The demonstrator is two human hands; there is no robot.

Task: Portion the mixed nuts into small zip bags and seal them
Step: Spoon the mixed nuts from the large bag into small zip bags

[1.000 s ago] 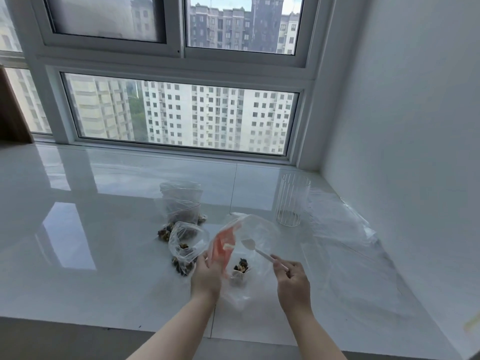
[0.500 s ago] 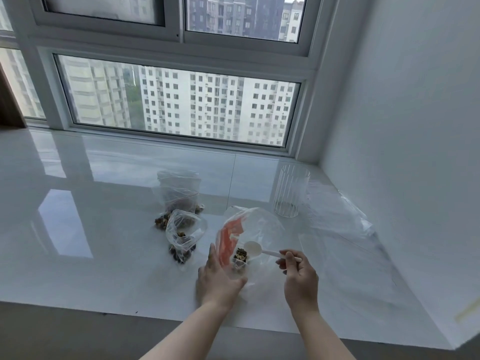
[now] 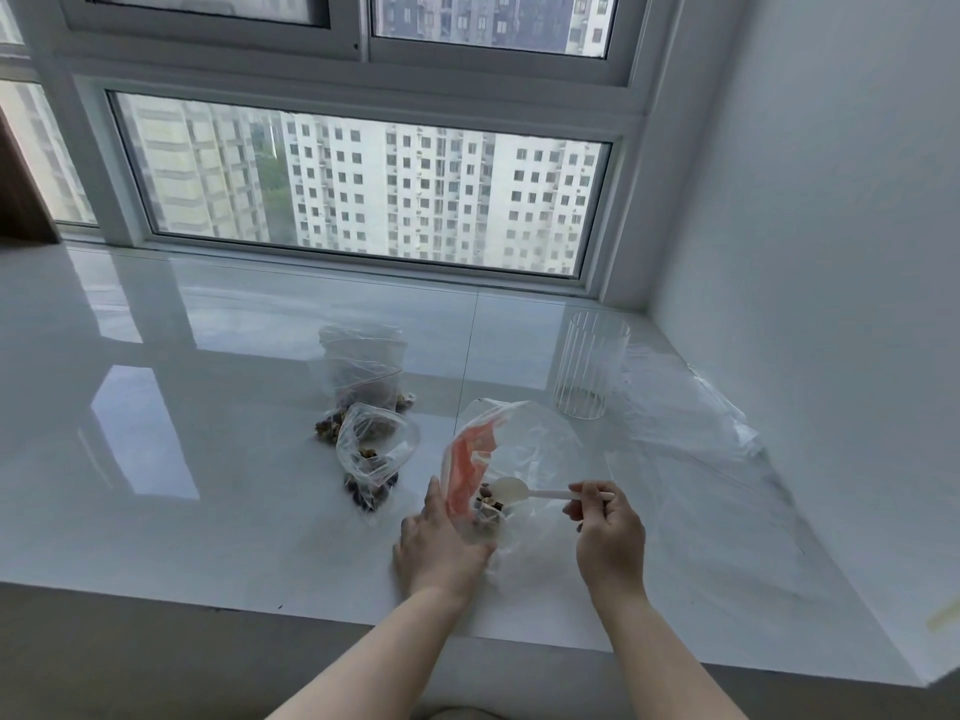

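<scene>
Toward six o'clock of the view, near the front edge of the glossy white sill (image 3: 208,459), seems to be the scooping step. Left hand (image 3: 441,543) laid against the clear bag with the orange strip (image 3: 530,444), fingers up along its left wall to keep the mouth standing open; cannot tell whether any film is really pinched. Right hand (image 3: 608,532) clamped on the handle of the white spoon (image 3: 511,491), bowl of the spoon inside the bag and just above the mixed nuts (image 3: 488,498) at the bottom. Hands apart, with the bag between them. At ten o'clock from this bag, nearby, a small zip bag (image 3: 376,449) lying with the mouth open and some nuts inside, so probably not sealed yet; just behind it, at twelve o'clock, a second bag of nuts (image 3: 363,371). Next move, by judgement: needs a level spoon, a short carry toward ten o'clock, and the limp small bag held open, otherwise nuts on the sill. At two o'clock, a ribbed clear glass (image 3: 589,371), and beside it loose clear plastic (image 3: 691,423) against the white wall (image 3: 805,252). At twelve o'clock, a wide window (image 3: 363,200) with tower blocks outside; daylight mirrored on the polished surface.
</scene>
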